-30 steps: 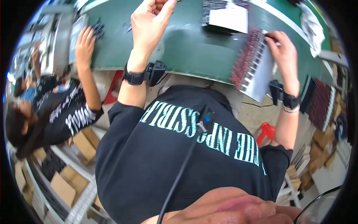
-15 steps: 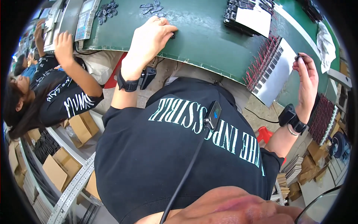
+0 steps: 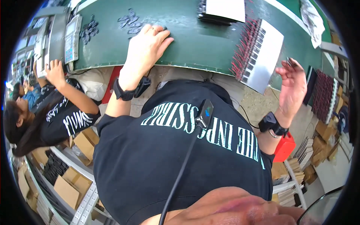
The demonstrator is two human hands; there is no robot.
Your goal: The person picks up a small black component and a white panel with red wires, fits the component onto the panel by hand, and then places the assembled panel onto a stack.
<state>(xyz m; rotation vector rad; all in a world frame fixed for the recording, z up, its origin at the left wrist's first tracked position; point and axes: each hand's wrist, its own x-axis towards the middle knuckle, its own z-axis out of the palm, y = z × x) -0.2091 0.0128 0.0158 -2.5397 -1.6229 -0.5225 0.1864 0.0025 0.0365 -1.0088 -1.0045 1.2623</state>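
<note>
Over the green table [image 3: 187, 50], my left hand [image 3: 144, 50] has its fingers curled and thumb close to the index finger. A small black piece [image 3: 165, 28] shows at its fingertips. Just beyond that hand lies a loose group of small black plastic parts [image 3: 129, 19]. My right hand [image 3: 294, 84] is raised beside a white board [image 3: 267, 50], palm turned up, with a small dark piece [image 3: 289, 62] at its bent fingertips. Along the board's left edge runs a row of black parts with red wires [image 3: 245, 47].
Another pile of black parts [image 3: 89, 29] lies near a grey device with buttons [image 3: 71, 39]. A stack of boards [image 3: 221, 13] stands at the far side. To the left a co-worker [image 3: 56, 108] sits at the table. Cardboard boxes [image 3: 73, 185] fill shelving behind.
The whole view has shifted, so the table things appear further left. My right hand has turned palm up and its fingers have curled. My left hand stays near the parts, its fingers repositioned.
</note>
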